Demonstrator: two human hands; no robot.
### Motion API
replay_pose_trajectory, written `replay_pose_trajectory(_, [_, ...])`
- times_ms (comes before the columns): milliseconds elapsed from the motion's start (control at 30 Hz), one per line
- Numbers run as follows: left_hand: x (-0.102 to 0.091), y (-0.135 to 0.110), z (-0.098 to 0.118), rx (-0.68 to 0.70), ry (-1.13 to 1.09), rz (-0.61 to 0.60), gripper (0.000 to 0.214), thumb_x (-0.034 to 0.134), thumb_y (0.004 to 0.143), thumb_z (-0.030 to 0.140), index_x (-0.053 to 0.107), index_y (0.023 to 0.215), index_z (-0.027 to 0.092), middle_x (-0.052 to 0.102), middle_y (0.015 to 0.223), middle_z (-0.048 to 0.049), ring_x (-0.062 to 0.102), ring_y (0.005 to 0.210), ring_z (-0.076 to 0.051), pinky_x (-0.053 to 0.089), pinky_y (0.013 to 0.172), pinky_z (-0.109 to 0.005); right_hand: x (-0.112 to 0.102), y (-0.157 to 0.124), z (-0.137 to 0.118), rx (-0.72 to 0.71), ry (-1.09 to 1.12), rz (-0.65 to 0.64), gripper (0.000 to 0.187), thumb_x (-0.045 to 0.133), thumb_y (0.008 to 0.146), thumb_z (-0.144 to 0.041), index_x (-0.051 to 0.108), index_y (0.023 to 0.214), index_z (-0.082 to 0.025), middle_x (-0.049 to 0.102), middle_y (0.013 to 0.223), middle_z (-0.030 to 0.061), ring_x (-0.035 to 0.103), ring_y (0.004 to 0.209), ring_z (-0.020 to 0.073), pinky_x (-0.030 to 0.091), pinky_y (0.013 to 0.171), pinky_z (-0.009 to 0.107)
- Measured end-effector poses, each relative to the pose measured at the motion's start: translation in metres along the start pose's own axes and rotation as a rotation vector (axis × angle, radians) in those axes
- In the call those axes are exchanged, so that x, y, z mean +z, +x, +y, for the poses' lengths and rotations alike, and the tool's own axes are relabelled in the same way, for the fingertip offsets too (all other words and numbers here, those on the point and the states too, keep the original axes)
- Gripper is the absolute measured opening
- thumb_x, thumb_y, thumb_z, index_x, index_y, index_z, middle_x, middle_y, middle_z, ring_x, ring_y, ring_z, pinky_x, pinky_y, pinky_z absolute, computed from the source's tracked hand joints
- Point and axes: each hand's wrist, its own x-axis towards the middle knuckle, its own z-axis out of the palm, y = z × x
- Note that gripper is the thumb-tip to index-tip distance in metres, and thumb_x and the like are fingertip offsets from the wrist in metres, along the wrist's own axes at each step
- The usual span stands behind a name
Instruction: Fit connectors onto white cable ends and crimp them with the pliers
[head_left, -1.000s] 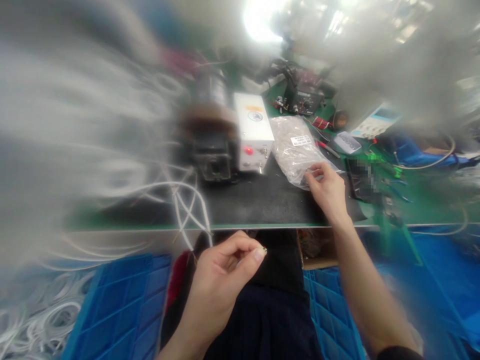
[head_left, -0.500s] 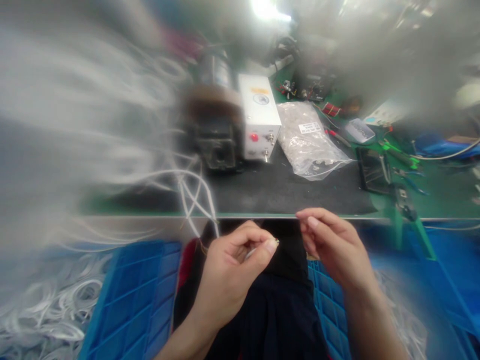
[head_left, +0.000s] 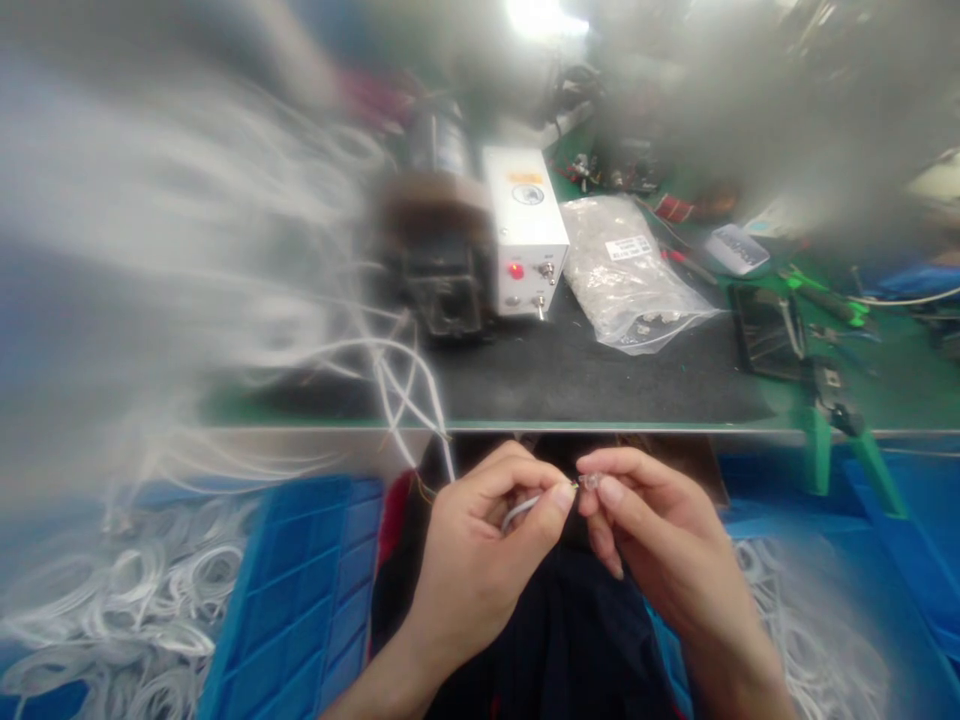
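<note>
My left hand (head_left: 495, 530) pinches a white cable (head_left: 521, 512) close to its end, where short coloured wire tips poke out past the thumb. Facing it, my right hand (head_left: 660, 520) holds a small clear plastic connector (head_left: 591, 482) between thumb and index finger. The wire tips and the connector almost meet; whether they touch I cannot tell. Both hands are over my lap, just in front of the bench edge. On the bench behind them lies a clear zip bag (head_left: 626, 270) with many small clear pieces inside.
A white box with a red light (head_left: 529, 220) stands beside a dark machine (head_left: 442, 280). Green-handled crimping pliers (head_left: 840, 410) hang over the bench edge at right. Blue crates (head_left: 292, 590) with coiled white cables flank my lap. More white cables (head_left: 412, 370) droop over the edge.
My right hand has come left and down to the cable end, and a clear connector now shows in its fingers. My left hand keeps its pinch on the cable. The view has shifted slightly.
</note>
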Motion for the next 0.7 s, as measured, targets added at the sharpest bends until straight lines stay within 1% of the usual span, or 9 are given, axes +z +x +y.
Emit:
replay_pose_trajectory(167, [0.001, 0.0, 0.002, 0.028, 0.004, 0.013, 0.015, 0.072, 0.101, 0.018, 0.076, 0.087, 0.021, 0.063, 0.082, 0.0005, 0.058, 0.073, -0.013, 0.044, 0.065, -0.026, -0.004, -0.004, 0.004, -0.033, -0.13, 0.01, 0.016, 0.073, 0.106, -0.027, 0.081, 0.119, -0.025, 0.069, 0.07, -0.0024, 0.06, 0.059, 0.0099, 0.047, 0.056, 0.02])
replay_pose_trajectory(300, [0.001, 0.001, 0.004, 0.034, 0.041, 0.017, 0.015, 0.072, 0.101, 0.019, 0.077, 0.087, 0.021, 0.064, 0.081, -0.0003, 0.059, 0.072, -0.014, 0.044, 0.064, -0.026, -0.001, -0.005, 0.001, -0.054, -0.184, 0.023, 0.015, 0.074, 0.105, -0.029, 0.082, 0.118, -0.027, 0.068, 0.073, -0.0016, 0.06, 0.061, 0.0128, 0.048, 0.054, 0.024])
replay_pose_trajectory(533, [0.002, -0.001, 0.006, 0.072, 0.109, 0.026, 0.015, 0.07, 0.101, 0.017, 0.075, 0.088, 0.021, 0.063, 0.081, 0.0004, 0.059, 0.071, -0.013, 0.044, 0.064, -0.026, 0.007, -0.005, -0.011, -0.172, -0.384, 0.03, 0.016, 0.075, 0.104, -0.028, 0.084, 0.117, -0.032, 0.069, 0.087, 0.0001, 0.065, 0.065, 0.0117, 0.054, 0.055, 0.023])
replay_pose_trajectory(700, [0.001, -0.003, 0.006, 0.085, 0.109, 0.017, 0.014, 0.071, 0.102, 0.017, 0.076, 0.09, 0.022, 0.065, 0.083, 0.0004, 0.061, 0.074, -0.014, 0.047, 0.067, -0.026, 0.007, -0.007, -0.011, -0.222, -0.442, 0.036, 0.023, 0.072, 0.106, -0.026, 0.084, 0.123, -0.035, 0.069, 0.084, -0.0005, 0.066, 0.065, 0.0127, 0.054, 0.056, 0.025])
